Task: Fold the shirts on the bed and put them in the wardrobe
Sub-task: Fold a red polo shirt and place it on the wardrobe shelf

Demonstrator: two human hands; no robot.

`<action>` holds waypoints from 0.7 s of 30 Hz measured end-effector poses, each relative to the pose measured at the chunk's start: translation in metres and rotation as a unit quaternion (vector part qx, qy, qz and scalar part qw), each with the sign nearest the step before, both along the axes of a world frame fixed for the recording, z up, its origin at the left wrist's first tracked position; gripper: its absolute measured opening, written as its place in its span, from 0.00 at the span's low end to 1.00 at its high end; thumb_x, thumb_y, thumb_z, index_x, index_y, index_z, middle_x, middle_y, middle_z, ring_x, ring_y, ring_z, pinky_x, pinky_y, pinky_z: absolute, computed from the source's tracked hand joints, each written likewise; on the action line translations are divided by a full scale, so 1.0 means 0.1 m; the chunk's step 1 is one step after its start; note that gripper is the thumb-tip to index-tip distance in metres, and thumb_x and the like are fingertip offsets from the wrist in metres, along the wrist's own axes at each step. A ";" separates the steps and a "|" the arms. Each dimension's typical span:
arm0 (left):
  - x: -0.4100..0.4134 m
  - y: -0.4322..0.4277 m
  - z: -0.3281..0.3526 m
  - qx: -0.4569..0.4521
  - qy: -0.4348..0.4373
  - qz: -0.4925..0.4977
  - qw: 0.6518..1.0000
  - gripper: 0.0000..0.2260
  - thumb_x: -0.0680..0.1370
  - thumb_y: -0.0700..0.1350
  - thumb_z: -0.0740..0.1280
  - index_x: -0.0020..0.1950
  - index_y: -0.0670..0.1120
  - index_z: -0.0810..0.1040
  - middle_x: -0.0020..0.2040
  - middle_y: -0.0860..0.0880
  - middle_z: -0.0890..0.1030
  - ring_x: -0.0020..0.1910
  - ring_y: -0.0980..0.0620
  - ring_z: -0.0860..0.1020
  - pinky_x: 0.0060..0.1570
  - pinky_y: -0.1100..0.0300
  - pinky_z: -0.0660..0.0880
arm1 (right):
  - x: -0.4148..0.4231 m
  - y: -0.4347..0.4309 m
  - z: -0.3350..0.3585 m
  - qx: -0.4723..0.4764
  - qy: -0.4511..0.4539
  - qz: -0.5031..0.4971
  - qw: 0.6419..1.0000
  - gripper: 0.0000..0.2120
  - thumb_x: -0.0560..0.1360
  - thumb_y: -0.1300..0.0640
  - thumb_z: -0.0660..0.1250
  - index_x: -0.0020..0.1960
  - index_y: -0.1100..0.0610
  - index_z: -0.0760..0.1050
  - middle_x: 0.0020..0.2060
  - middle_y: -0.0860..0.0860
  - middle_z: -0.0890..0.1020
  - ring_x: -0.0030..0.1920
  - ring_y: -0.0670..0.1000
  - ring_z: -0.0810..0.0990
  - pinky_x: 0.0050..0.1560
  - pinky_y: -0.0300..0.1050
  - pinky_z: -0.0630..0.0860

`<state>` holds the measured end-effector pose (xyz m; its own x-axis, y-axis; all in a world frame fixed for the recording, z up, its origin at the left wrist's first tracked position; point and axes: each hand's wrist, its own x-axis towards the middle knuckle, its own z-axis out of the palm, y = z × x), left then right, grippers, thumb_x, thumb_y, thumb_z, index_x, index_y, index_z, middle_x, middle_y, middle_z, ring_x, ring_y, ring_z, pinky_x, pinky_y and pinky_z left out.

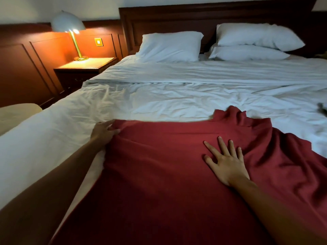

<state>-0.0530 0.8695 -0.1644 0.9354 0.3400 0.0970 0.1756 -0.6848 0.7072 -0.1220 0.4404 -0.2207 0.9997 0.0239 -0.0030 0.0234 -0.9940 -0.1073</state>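
A red shirt (168,174) lies spread on the bed (159,96), with both hands on it.

The bed, in rumpled white sheets, fills the view below a dark wooden headboard (168,20). The shirt covers the bed's near end, its cloth creased and bunched toward the far right. Three white pillows (169,46) lean at the headboard, two of them stacked on the right. Left of the bed stands a nightstand (85,68) with a lit lamp (70,27) on it. The right hand (225,160) lies flat on the shirt's middle, fingers straight and spread, holding nothing. The left hand (104,130) is at the shirt's far left corner, fingers curled on the cloth's edge, gripping it.
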 end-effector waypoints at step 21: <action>-1.44 -0.17 0.32 0.100 -0.030 0.083 0.991 0.09 0.76 0.45 0.71 0.56 0.55 0.82 0.58 0.44 0.77 0.56 0.38 0.79 0.55 0.49 0.74 | -0.92 0.09 0.20 0.043 0.081 0.021 0.996 0.27 0.80 0.34 0.45 0.78 0.33 0.42 0.80 0.50 0.42 0.80 0.55 0.39 0.78 0.56 0.39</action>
<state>-0.1970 0.8522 -0.1328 0.8582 0.4580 0.2316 0.2598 -0.7769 0.5736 -0.2138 0.4494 -0.2009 0.9843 0.0730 -0.1605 0.0406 -0.9796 -0.1969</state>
